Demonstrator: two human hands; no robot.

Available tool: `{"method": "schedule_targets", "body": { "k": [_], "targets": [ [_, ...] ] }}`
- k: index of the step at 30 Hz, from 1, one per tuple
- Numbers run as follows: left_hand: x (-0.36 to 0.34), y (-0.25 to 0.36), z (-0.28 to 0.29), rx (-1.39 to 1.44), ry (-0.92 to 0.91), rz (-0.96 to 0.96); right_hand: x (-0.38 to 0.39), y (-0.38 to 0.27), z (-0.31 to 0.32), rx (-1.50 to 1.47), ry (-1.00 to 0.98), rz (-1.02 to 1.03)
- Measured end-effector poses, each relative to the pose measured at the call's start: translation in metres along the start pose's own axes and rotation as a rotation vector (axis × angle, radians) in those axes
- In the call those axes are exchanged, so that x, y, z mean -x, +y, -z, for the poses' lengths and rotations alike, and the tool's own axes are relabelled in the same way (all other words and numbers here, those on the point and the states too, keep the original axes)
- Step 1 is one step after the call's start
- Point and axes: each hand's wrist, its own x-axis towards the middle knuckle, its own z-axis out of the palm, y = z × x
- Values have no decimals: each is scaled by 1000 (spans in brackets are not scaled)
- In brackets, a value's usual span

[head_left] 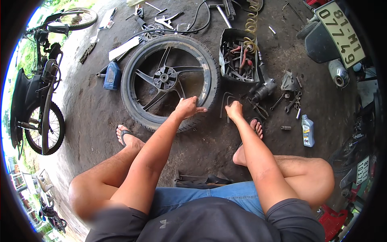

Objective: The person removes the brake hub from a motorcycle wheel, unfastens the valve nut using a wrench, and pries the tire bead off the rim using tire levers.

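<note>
A motorcycle wheel point(166, 69) with black spokes and its tyre on lies flat on the ground in front of me. My left hand point(187, 108) is on its near right rim, fingers curled over the edge and thumb stretched out to the right. To the right of the tyre, my right hand point(234, 109) is closed around a thin bent metal rod point(229, 95), low over the ground. A second thin bent rod point(222, 105) lies just left of that hand. The fingertips of both hands are partly hidden.
Beyond the right hand stands a tool box point(222, 54) full of tools, with a coiled air hose point(250, 28). An impact wrench point(264, 89), wrenches point(291, 104) and a grey bottle point(308, 131) lie right. A blue bottle point(112, 76) stands left. Motorcycles point(40, 88) flank both sides.
</note>
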Motion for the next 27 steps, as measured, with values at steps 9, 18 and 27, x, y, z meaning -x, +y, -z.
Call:
{"method": "schedule_targets", "body": {
  "k": [9,18,27],
  "targets": [
    [-8,-1,9,7,-103,119,6,-51,34,-535,82,359],
    [-9,3,2,-14,-36,123,28,-53,33,-250,12,945],
    [-6,-2,1,-3,2,108,27,-75,20,-211,-24,977]
  ]
}}
